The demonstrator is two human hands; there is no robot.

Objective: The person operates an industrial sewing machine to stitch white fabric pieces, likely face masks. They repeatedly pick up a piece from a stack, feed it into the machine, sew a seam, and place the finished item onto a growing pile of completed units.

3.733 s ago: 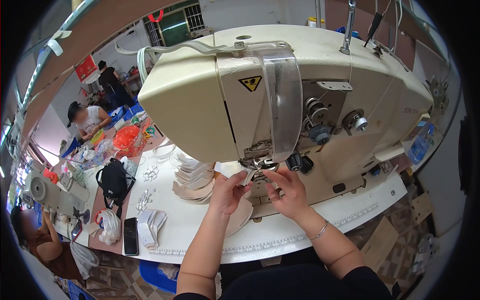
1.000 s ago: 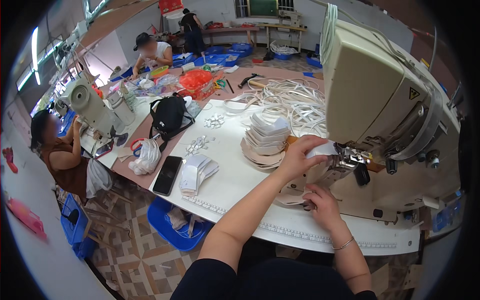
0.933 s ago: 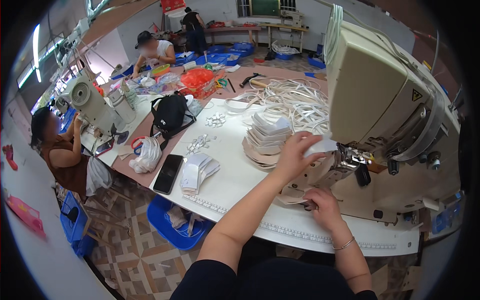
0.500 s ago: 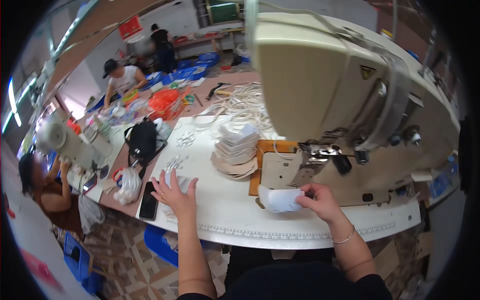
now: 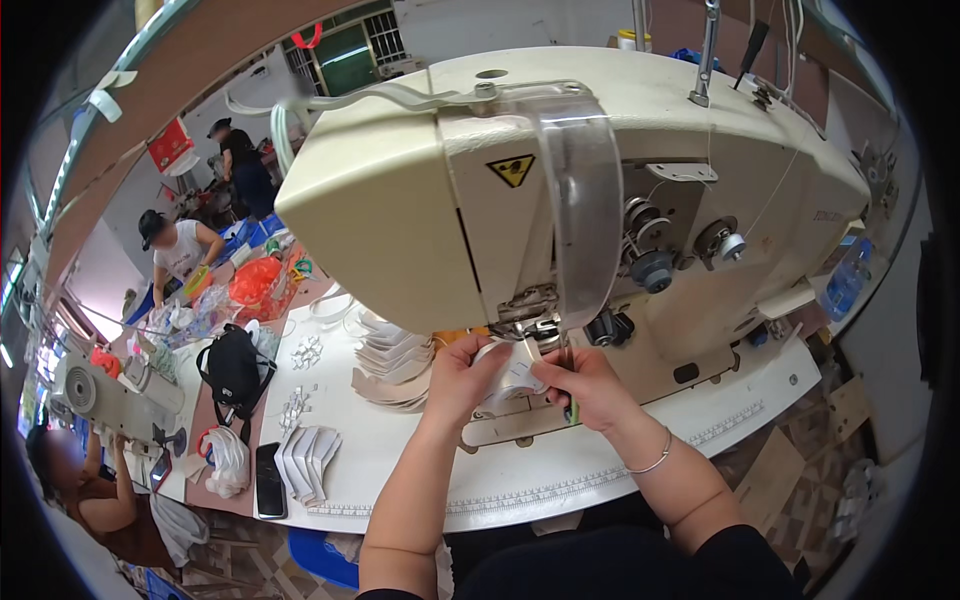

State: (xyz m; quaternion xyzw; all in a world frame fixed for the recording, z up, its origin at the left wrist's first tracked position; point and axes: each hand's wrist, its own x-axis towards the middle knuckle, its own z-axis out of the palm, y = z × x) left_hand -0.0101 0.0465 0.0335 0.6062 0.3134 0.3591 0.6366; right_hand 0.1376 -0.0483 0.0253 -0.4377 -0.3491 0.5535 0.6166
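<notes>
Item: small white fabric piece [image 5: 512, 372], pinched by left hand [image 5: 465, 375] and right hand [image 5: 590, 385], positioned under cream industrial sewing machine [image 5: 560, 190]; next likely calls for exact alignment beneath the needle.

sewing machine [image 5: 400, 200] was cream | fabric piece [image 5: 512, 372] was white | warning sticker [image 5: 511, 170] showed yellow-black | bag [image 5: 235, 368] was black | basket [image 5: 255, 285] was orange-red

— What are the hands doing at the centre of the frame?
— The left hand [image 5: 463, 375] and right hand [image 5: 592, 385] pinch a small white piece [image 5: 512, 372] together, just under the needle area of the big cream sewing machine [image 5: 560, 190].
— And lower left?
— A stack of white pieces [image 5: 305, 462] beside a black phone [image 5: 268, 480] on the white table [image 5: 400, 480].
</notes>
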